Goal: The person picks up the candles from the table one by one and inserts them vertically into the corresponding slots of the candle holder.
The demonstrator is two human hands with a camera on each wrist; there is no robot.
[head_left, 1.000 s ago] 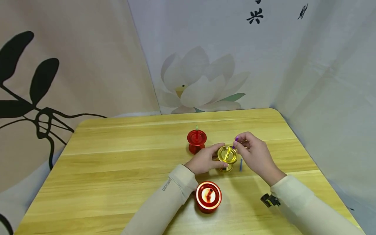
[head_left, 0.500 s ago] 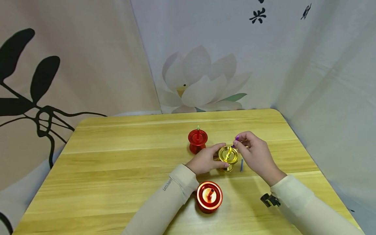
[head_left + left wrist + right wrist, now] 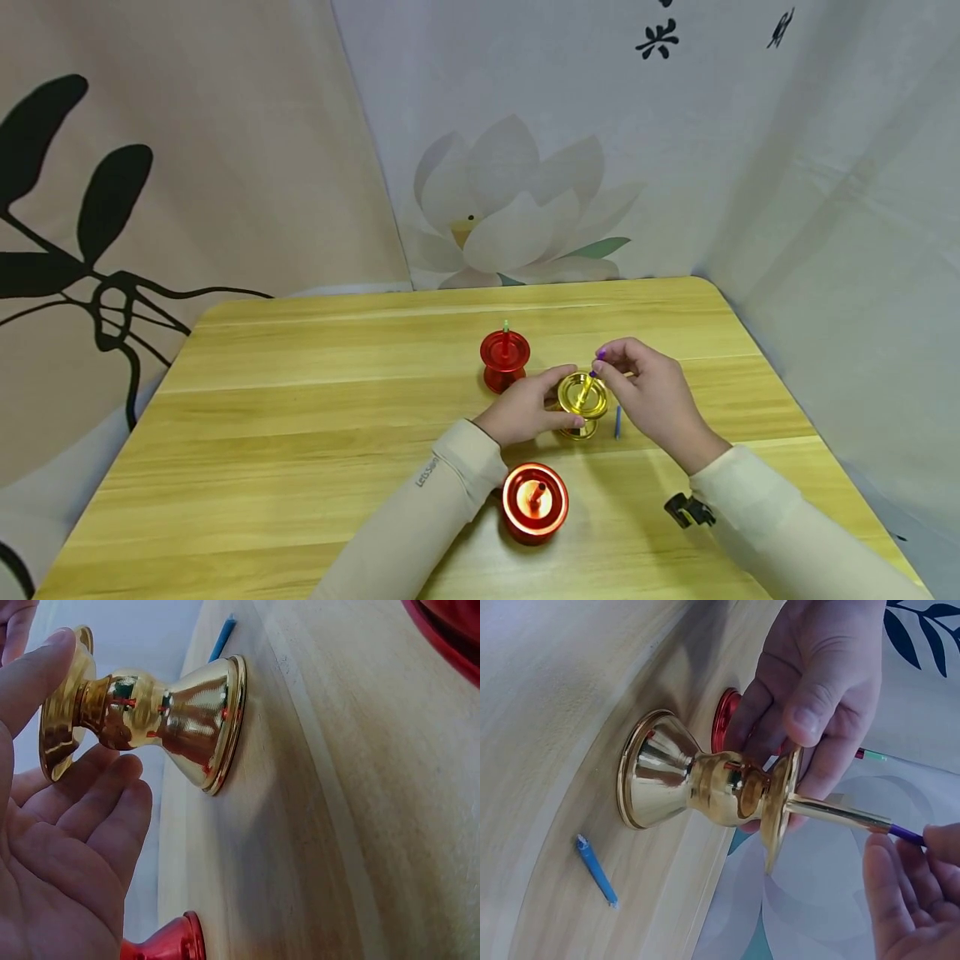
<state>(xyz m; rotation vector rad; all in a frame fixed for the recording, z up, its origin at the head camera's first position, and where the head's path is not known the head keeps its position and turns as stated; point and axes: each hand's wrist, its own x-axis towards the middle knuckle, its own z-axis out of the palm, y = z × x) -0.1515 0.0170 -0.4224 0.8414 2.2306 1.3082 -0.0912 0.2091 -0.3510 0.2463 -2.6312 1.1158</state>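
Wood-grain tabletop (image 3: 300,417), pale cloth backdrop behind with a printed lotus (image 3: 517,200) in the middle and dark leaf shapes at left. Person in cream sleeves, both hands right of table centre.

Gold candle holder (image 3: 583,402) stands upright, base on the wood, between the hands. Left hand (image 3: 525,408) grips it by the dish from the left: thumb over the near rim, other fingers round the far side. Right hand (image 3: 645,387) pinches a thin purple candle (image 3: 907,835) between thumb and fingertips, lower end meeting the mouth of the gold tube. Can't tell how deep it sits, if at all.

Others: blue candle (image 3: 618,422) lies loose on the wood just right of the gold base. Red holder (image 3: 505,358), far and left of the gold one, has a green candle (image 3: 506,326) in its tube. Second red holder (image 3: 535,504), near side, no candle visible in its tube.

Step in hand looks like seating the purple candle. To do it well: candle in line with tube, straight push, light pinch; thin wax could snap if bent. Grip low enough to steer, but clear of the tube mouth. Left hand should steady the dish without tipping the base. If it catches, a small twist probably beats more force. Watch the blue candle: an easy knock.
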